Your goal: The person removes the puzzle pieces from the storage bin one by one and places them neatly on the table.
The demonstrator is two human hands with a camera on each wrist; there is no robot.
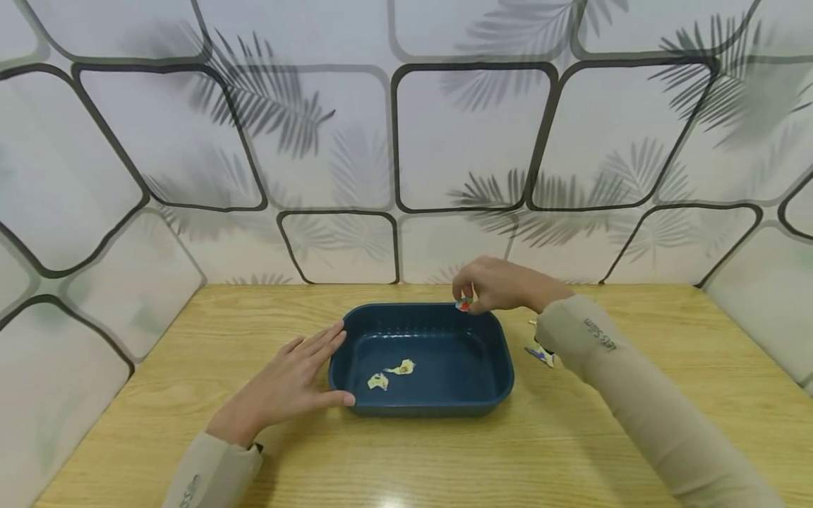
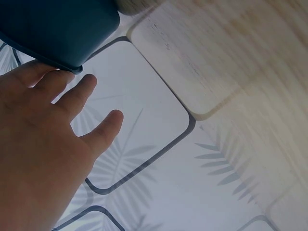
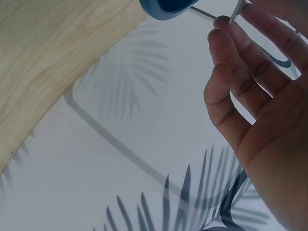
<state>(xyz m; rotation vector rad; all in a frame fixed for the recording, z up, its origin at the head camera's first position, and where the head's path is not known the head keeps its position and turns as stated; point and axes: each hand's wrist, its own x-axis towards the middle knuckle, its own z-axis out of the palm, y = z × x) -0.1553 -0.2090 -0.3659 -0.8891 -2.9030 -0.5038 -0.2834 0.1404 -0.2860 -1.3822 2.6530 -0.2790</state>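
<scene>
A dark blue rectangular tub (image 1: pixel 419 409) with rounded corners stands on the table. My left hand (image 1: pixel 288 384) is spread against its left end, fingertips at the rim and thumb by the near corner; in the left wrist view the fingers of that hand (image 2: pixel 43 120) reach the tub's edge (image 2: pixel 62 65). Over the far right corner, my right hand (image 1: pixel 492 286) pinches a small flat cutout (image 1: pixel 464 304) with red and blue on it. Its thin pale edge (image 3: pixel 236 10) shows in the right wrist view. Two pale yellowish cutouts, one left (image 1: pixel 377 382) and one right (image 1: pixel 403 367), lie inside the tub.
Beside the tub on the right, partly behind the right sleeve (image 1: pixel 591 346), lie more flat pieces, one with purple on it (image 1: pixel 540 355). The light wooden table (image 1: pixel 406 466) meets a patterned wall covering (image 1: pixel 470 141) at its back and sides.
</scene>
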